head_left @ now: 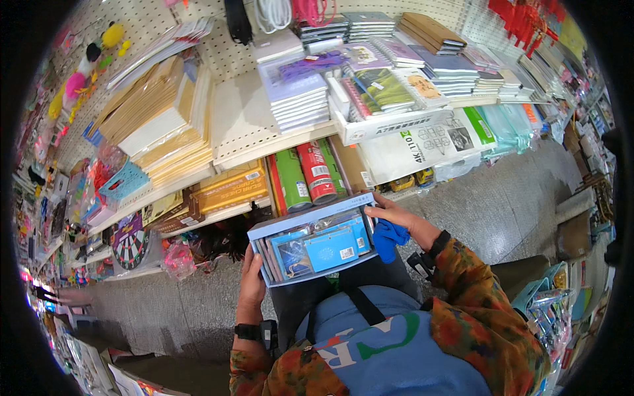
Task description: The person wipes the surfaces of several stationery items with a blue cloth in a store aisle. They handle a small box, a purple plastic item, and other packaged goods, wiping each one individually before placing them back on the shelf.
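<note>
Between my two hands is a light-blue open-topped box (pixel 309 215), held in front of my body. Inside it lie thin blue packs (pixel 324 250) with barcode stickers, and several more stand on edge at its left end. My left hand (pixel 253 277) grips the box's left end, thumb on the rim. At the right end, my right hand (pixel 396 215) grips the box with the thumb over its edge. A blue cloth (pixel 389 240) hangs from under my right hand, beside the box.
Ahead, a white shelf (pixel 242 114) bears stacked notebooks (pixel 299 101), padded envelopes (pixel 171 119) and a white display box (pixel 391 126) of notebooks. Below it are green and red cylinders (pixel 317 171), game boxes (pixel 233 188) and a dartboard (pixel 131 245). A teal basket (pixel 537 292) stands at right.
</note>
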The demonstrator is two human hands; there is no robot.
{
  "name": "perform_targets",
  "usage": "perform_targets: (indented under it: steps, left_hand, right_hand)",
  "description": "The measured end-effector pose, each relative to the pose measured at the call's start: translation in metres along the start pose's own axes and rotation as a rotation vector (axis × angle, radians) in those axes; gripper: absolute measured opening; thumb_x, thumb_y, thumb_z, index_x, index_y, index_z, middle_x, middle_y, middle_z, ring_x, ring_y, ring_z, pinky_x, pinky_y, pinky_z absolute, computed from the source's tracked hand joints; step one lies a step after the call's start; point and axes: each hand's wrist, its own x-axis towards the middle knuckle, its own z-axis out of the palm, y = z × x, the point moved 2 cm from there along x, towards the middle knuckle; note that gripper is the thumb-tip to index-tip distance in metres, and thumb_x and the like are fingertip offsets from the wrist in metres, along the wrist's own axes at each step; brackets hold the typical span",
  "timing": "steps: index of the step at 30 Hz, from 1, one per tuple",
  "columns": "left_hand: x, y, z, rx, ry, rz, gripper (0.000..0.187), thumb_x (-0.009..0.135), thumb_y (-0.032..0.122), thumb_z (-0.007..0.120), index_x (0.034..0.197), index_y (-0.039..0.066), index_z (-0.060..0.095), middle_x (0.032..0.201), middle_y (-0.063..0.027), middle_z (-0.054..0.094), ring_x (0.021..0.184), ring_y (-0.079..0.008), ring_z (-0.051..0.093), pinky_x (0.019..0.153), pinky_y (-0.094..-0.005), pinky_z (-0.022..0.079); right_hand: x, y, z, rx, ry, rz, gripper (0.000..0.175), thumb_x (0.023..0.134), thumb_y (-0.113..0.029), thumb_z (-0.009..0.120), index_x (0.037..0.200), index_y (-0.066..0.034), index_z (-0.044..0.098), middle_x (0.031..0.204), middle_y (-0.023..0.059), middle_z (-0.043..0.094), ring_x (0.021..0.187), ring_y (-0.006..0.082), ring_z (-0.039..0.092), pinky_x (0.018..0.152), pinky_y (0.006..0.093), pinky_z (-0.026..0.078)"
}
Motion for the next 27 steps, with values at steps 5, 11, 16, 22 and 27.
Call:
perform_targets:
  steps: [5, 11, 16, 22, 27]
  left_hand:
    - [-0.024, 0.01, 0.0, 0.076, 0.066, -0.019, 0.059, 0.106, 0.028, 0.052, 0.157, 0.003, 0.036, 0.15, -0.0112, 0.05, 0.136, -0.023, 0.049, 0.114, -0.0374, 0.038]
    - [-0.069, 0.007, 0.008, 0.143, 0.083, -0.057, 0.081, 0.098, 0.044, 0.064, 0.157, -0.001, 0.032, 0.152, -0.0164, 0.047, 0.139, -0.0274, 0.045, 0.116, -0.0389, 0.034]
    - [-0.091, 0.004, 0.017, 0.204, 0.107, -0.069, 0.087, 0.096, 0.046, 0.065, 0.159, -0.002, 0.029, 0.158, -0.0191, 0.039, 0.144, -0.0293, 0.038, 0.119, -0.0409, 0.029]
    - [-0.108, 0.023, 0.036, 0.215, 0.089, -0.094, 0.088, 0.095, 0.049, 0.065, 0.159, 0.0, 0.029, 0.156, -0.0176, 0.041, 0.142, -0.0278, 0.041, 0.117, -0.0406, 0.032]
    - [-0.119, 0.022, 0.051, 0.198, 0.102, -0.084, 0.088, 0.096, 0.049, 0.065, 0.16, 0.002, 0.026, 0.155, -0.0149, 0.042, 0.141, -0.0263, 0.042, 0.117, -0.0396, 0.032]
  right_hand:
    - [-0.03, -0.017, 0.021, 0.008, -0.011, -0.022, 0.092, 0.094, -0.043, 0.073, 0.161, -0.0035, 0.024, 0.156, 0.0209, 0.042, 0.141, 0.0323, 0.045, 0.115, 0.0424, 0.037]
    - [-0.072, -0.017, 0.03, -0.064, -0.039, 0.038, 0.097, 0.093, -0.049, 0.071, 0.162, -0.0019, 0.022, 0.157, 0.024, 0.039, 0.143, 0.0357, 0.042, 0.117, 0.0429, 0.035]
    - [-0.095, -0.011, 0.028, -0.148, -0.047, 0.019, 0.096, 0.094, -0.051, 0.068, 0.162, -0.0021, 0.021, 0.158, 0.0241, 0.038, 0.143, 0.0356, 0.041, 0.116, 0.0437, 0.036]
    - [-0.103, -0.002, 0.029, -0.058, -0.073, -0.013, 0.098, 0.093, -0.052, 0.069, 0.163, -0.004, 0.02, 0.162, 0.0203, 0.032, 0.149, 0.0327, 0.033, 0.122, 0.0432, 0.027]
    - [-0.108, 0.0, 0.027, -0.035, -0.087, -0.076, 0.096, 0.094, -0.05, 0.071, 0.163, -0.0056, 0.019, 0.158, 0.0246, 0.037, 0.148, 0.0366, 0.036, 0.121, 0.0457, 0.03]
